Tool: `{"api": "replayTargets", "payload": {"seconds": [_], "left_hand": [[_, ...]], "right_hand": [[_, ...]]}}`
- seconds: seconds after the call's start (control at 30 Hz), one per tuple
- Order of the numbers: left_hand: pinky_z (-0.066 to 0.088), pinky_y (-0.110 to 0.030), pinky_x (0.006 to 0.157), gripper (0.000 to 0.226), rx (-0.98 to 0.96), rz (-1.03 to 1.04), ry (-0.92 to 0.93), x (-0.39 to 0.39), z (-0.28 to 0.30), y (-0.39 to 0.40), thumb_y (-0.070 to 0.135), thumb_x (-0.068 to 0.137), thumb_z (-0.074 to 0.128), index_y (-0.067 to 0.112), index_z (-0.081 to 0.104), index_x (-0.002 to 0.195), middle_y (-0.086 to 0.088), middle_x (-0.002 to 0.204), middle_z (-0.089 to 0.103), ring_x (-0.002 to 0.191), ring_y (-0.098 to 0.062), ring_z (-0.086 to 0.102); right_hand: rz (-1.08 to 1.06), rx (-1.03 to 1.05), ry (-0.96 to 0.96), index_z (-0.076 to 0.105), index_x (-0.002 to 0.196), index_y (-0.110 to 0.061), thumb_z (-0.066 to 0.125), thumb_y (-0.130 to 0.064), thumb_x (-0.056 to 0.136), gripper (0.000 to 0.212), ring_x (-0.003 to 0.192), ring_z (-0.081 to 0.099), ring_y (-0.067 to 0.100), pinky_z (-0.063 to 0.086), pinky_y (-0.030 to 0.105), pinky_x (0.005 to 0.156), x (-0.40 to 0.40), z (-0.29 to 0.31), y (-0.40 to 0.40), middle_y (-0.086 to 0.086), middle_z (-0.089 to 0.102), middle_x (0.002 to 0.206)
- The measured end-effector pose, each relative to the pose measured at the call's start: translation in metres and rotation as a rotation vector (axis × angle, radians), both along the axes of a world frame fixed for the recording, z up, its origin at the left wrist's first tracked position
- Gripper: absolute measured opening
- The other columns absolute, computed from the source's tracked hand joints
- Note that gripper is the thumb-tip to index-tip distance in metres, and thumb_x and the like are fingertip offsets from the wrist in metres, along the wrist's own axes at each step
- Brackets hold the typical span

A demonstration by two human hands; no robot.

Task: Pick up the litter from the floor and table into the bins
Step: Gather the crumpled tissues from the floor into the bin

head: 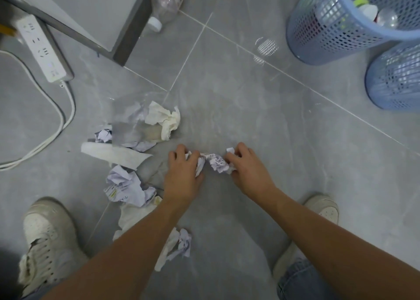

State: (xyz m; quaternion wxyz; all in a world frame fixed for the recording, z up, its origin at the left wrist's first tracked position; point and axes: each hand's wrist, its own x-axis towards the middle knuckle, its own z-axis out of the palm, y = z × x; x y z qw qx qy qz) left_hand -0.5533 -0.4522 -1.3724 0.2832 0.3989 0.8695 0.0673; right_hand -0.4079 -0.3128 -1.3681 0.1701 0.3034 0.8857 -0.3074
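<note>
My left hand (185, 170) and my right hand (246, 165) are both down at the grey floor, each closed on crumpled printed paper (217, 163) that lies between them. More litter lies to the left: a white tissue wad (164, 120), a clear plastic bag (133, 122), a paper strip (113, 154), a crumpled printed sheet (126, 186) and a small wad (181, 245) under my left forearm. An empty plastic bottle (166, 2) lies by the table leg. Two blue mesh bins (329, 34) (395, 81) stand at the upper right; the upper one holds bottles.
A grey table leg and frame (127, 34) stand at the upper left. A white power strip (42, 47) with its cables (56, 127) lies on the floor at the left. My two white shoes (45, 236) (322, 208) flank my arms.
</note>
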Motion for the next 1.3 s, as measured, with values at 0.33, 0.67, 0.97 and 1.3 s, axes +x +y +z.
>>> {"api": "replayTargets", "payload": {"seconds": [0.33, 0.67, 0.97, 1.3], "left_hand": [[0.035, -0.033, 0.054, 0.016, 0.141, -0.020, -0.042, -0.002, 0.064, 0.015, 0.028, 0.080, 0.058, 0.016, 0.054, 0.089, -0.002, 0.095, 0.045, 0.089, -0.023, 0.042], [0.038, -0.030, 0.054, 0.019, 0.411, -0.248, -0.148, 0.083, 0.270, 0.208, 0.020, 0.074, 0.066, 0.021, 0.051, 0.087, 0.004, 0.093, 0.043, 0.087, -0.020, 0.044], [0.032, -0.037, 0.069, 0.028, 0.364, -0.346, -0.054, 0.182, 0.304, 0.438, 0.020, 0.076, 0.069, 0.015, 0.048, 0.094, -0.014, 0.108, 0.050, 0.099, -0.036, 0.046], [0.046, -0.047, 0.094, 0.071, 0.332, -0.347, -0.120, 0.200, 0.277, 0.450, 0.038, 0.081, 0.071, 0.020, 0.043, 0.144, -0.016, 0.145, 0.034, 0.126, -0.039, 0.038]], "right_hand": [[-0.311, 0.055, 0.249, 0.064, 0.098, -0.007, 0.064, -0.005, 0.089, 0.009, 0.074, 0.050, 0.024, 0.049, 0.042, 0.065, 0.023, 0.072, 0.013, 0.007, 0.047, 0.095], [-0.926, 0.226, 0.405, 0.063, 0.101, -0.021, 0.067, 0.004, 0.079, 0.033, 0.086, 0.053, 0.004, 0.041, 0.009, 0.075, 0.100, 0.257, 0.147, -0.005, 0.045, 0.100], [-1.120, 0.252, 0.279, 0.063, 0.116, -0.016, 0.069, -0.002, 0.083, 0.036, 0.103, 0.060, 0.021, 0.042, 0.016, 0.083, 0.189, 0.297, 0.339, 0.003, 0.049, 0.115], [-0.983, 0.076, 0.213, 0.059, 0.137, -0.020, 0.061, -0.002, 0.086, 0.055, 0.122, 0.056, 0.027, 0.041, 0.027, 0.096, 0.216, 0.284, 0.342, 0.012, 0.057, 0.132]]}}
